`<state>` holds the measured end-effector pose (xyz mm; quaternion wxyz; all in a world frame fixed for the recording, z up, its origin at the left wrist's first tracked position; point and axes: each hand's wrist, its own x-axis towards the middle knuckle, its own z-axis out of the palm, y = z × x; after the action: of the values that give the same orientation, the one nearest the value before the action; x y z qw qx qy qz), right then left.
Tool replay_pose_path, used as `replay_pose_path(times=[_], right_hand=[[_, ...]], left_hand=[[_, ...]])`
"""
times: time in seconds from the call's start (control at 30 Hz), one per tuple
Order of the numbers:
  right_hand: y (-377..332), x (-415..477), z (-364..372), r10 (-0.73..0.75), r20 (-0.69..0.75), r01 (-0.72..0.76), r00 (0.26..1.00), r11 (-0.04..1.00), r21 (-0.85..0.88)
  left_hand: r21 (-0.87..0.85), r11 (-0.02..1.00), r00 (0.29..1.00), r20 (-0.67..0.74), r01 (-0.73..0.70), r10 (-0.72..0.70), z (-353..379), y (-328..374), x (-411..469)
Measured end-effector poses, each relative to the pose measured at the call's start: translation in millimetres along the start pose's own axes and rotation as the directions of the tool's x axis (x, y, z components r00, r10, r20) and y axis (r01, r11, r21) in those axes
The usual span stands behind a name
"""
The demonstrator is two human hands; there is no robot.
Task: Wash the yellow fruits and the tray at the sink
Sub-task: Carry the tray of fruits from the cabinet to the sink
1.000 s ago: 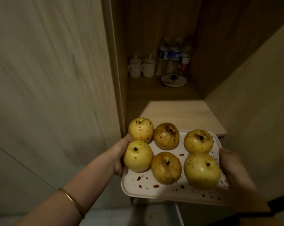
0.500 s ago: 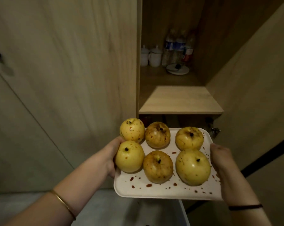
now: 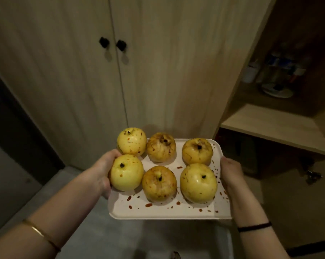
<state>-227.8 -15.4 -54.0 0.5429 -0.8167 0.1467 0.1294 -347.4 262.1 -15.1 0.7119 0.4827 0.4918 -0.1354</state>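
Tray point(image 3: 158, 212) w/ yellow fruits point(image 3: 198, 183), long axis L-R, left hand point(image 3: 103, 169) & right hand point(image 3: 230, 171) curled round its ends

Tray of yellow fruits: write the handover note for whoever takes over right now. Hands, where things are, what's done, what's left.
Left hand grips the tray by its left edge, against the front-left fruit.
Right hand grips the tray's right edge.
The tray is held in the air before closed cabinet doors; six yellow fruits sit on it in two rows of three.
Done: nothing looks washed; red-brown spatters mark tray and fruits.
Left: no sink in view; reach it, then wash the fruits and the tray.
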Motion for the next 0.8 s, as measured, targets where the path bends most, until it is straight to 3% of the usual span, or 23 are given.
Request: replay_pose_path(times=[0.17,0.37,0.8], right_hand=[[-33.5,-7.8,82.4,-0.084,0.205,0.098,0.975,0.994,-0.055],[-59.9,-13.2,158.0,-0.196,0.393,0.245,0.898,0.967,-0.076],[-115.7,-88.2,322.3,-0.269,0.779,0.54,0.566,0.836,-0.104]], left_hand=[[-0.182,0.979,0.973,-0.225,-0.095,0.052,-75.9,-15.6,-23.2],[-0.34,0.915,0.928,-0.363,-0.216,0.084,-131.0,-29.7,-47.2],[-0.636,0.678,0.767,-0.619,-0.368,-0.165,-223.4,-99.9,-92.2]])
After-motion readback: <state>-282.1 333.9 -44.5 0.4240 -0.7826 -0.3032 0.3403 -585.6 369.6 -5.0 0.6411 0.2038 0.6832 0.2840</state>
